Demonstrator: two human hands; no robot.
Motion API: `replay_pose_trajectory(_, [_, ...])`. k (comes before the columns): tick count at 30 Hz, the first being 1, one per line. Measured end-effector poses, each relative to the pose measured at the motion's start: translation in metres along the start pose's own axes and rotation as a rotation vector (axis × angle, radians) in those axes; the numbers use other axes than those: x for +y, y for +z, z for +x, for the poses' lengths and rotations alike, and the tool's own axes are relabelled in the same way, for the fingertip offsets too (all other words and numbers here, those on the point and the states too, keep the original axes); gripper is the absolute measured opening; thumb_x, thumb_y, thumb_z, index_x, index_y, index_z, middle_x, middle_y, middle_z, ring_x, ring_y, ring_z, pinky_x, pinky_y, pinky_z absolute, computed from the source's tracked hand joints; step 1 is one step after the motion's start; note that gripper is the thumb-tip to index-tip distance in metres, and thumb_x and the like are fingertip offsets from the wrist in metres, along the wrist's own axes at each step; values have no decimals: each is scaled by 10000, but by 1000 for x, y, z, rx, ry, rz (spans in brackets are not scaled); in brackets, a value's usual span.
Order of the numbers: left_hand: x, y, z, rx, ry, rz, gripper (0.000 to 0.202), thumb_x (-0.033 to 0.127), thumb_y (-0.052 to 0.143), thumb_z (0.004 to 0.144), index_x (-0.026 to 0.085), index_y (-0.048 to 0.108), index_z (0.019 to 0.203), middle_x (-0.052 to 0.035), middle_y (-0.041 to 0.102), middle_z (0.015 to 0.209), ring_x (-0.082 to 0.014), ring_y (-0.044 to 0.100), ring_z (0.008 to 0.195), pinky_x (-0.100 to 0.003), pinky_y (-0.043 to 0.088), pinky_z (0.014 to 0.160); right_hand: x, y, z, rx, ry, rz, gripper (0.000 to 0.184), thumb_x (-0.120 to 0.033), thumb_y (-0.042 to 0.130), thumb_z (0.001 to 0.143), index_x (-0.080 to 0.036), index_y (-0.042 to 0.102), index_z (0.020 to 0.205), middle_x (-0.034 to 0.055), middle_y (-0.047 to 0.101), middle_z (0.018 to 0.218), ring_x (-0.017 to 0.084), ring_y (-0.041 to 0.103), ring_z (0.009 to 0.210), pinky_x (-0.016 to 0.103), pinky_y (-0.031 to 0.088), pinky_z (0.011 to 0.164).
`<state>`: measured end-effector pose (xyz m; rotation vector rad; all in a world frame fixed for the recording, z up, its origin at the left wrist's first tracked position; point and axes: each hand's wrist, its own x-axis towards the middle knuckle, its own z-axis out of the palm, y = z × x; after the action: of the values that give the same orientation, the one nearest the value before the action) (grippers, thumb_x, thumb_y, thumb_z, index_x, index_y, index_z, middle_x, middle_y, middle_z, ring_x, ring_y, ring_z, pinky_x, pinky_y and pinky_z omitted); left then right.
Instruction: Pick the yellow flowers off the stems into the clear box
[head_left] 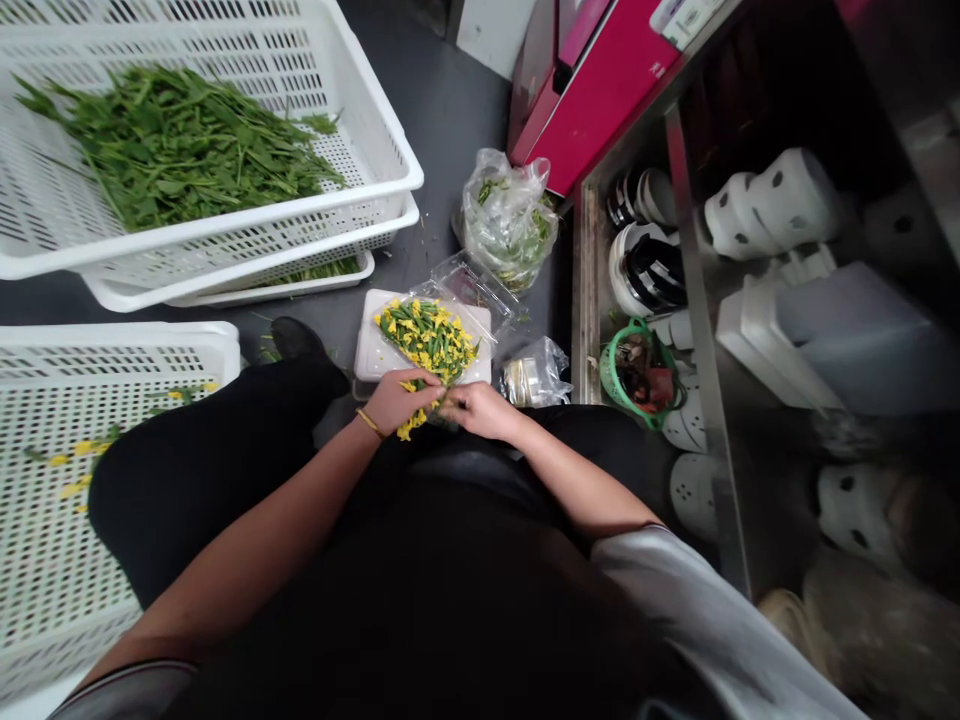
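White rectangular plastic box (372, 352): loose heap of yellow-flowered green stems (431, 335), far left corner towards near right corner
Left hand (401, 402): closed around 1 small yellow-flowered bunch (411, 428), at box's near edge
Right hand (480, 409): fingertips pinching that bunch

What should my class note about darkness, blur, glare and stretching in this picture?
In the head view: black clothing loses detail in shadow; the grey bin looks smeared; glints break up the clear plastic bag; the lower-left white basket seems stretched edgeward; the flowering greens are comparatively distinct.
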<state>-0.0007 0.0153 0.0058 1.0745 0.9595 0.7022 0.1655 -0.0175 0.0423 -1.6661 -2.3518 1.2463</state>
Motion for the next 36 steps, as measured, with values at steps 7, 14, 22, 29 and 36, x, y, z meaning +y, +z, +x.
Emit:
replay_pose_trajectory(7, [14,-19,-10,-246,-50,-342,190,295,670,673,123,644,750,-55,658,692,-111,555,486,-212,420,412,23,-18,-2,-295,239,-246,342,-490,582,783,-171,694,835,69,684,793,159,615,700,224,399,593])
replay_pose_trajectory(14, [30,-32,-10,-164,19,-403,234,306,695,671,126,666,817,-81,677,784,-133,596,545,-203,421,391,45,-12,69,-24,153,-570,312,-242,381,894,-198,573,1136,119,616,1072,216,597,895,294,423,732])
replay_pose_trajectory(22, [16,-22,6,67,-185,-247,225,299,755,596,130,650,701,-47,662,659,-106,555,493,-210,433,418,52,-19,57,166,84,118,176,-305,558,792,-155,598,875,20,628,783,118,562,641,223,419,604])
replay_pose_trajectory(29, [2,2,4,132,-161,-155,278,281,785,524,146,673,739,1,634,635,-88,536,504,-223,462,491,9,-4,19,269,10,301,149,-283,604,746,-136,618,764,-21,582,629,78,490,553,194,371,565])
replay_pose_trajectory(36, [3,-2,-2,162,-87,-170,223,282,755,553,148,615,664,3,607,634,-102,535,511,-250,475,512,5,-9,-3,342,34,362,200,-314,566,770,-132,651,769,-11,591,634,91,495,583,200,374,589])
